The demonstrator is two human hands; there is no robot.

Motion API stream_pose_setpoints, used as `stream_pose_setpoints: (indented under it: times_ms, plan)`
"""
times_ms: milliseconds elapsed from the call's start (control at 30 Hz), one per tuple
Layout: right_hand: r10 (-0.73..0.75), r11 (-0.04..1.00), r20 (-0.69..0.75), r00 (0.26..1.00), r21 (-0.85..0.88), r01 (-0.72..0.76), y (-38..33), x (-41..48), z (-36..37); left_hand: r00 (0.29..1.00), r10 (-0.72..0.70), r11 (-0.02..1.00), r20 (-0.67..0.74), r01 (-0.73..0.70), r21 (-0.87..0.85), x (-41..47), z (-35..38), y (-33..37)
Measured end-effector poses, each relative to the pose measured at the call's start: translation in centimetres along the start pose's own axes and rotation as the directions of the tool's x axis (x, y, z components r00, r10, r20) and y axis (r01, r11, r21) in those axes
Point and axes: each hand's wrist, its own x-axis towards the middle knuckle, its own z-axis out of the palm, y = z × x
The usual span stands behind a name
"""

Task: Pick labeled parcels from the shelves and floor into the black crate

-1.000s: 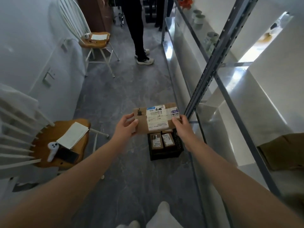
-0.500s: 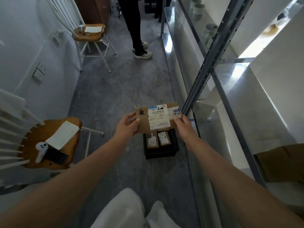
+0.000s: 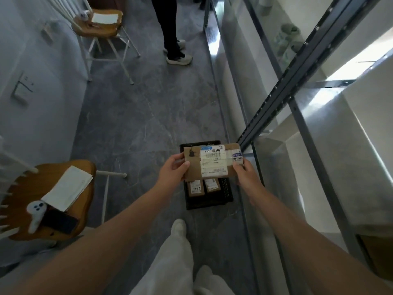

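- Both arms reach into the middle of the frame, and between them is a flat brown parcel (image 3: 212, 161), held level with its white shipping label facing up.
- The left hand (image 3: 173, 169) grips the parcel's left edge, thumb laid across the top face and fingers curled underneath.
- The right hand (image 3: 244, 173) pinches the lower right corner, thumb on top by the strip of clear tape, the other fingers tucked below, out of sight.
- Directly under the parcel, just below centre, the black crate (image 3: 209, 202) sits on the grey marbled floor (image 3: 138, 113); the parcel covers its far half.
- In the crate's exposed half, two small labeled boxes (image 3: 195, 188) lie side by side.
- A metal shelving upright (image 3: 297, 77) slants down from the upper right to a point just beside the parcel's right end.
- Lower left, a wooden chair seat (image 3: 85, 209) carries a sheet of paper (image 3: 68, 188), a white controller (image 3: 36, 211) and a dark flat device (image 3: 60, 220).
- Upper left, a second chair (image 3: 100, 24); top centre, a bystander's dark-trousered legs (image 3: 170, 28).
- Bottom centre, the wearer's white-trousered leg (image 3: 176, 252) points towards the crate.
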Motion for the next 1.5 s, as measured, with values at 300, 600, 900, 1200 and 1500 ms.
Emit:
stream_pose_setpoints:
  times_ms: [300,600,900,1200,1500]
  plan:
    - [-0.029,0.996,-0.031,0.999,-0.088,0.027,-1.9,6.0,1.1,0.997,-0.032,0.997,0.077,0.026,0.077,7.0,0.0,1.3]
    - [0.045,0.987,-0.033,0.998,-0.152,-0.05,0.6,13.5,0.3,0.992,-0.096,0.984,0.084,0.081,0.159,14.2,2.6,-2.2]
    - [0.164,0.911,0.014,0.986,-0.387,-0.146,11.4,26.5,1.0,0.965,-0.262,0.935,0.008,0.251,0.251,25.2,5.4,-14.1]
    - [0.313,0.82,0.096,0.945,-0.53,-0.218,25.8,37.3,4.7,0.929,-0.358,0.844,-0.097,0.367,0.39,34.7,3.7,-30.3]
    - [0.376,0.814,0.075,0.924,-0.504,-0.29,37.9,40.8,7.5,0.918,-0.362,0.759,-0.163,0.392,0.52,37.0,3.9,-41.9]
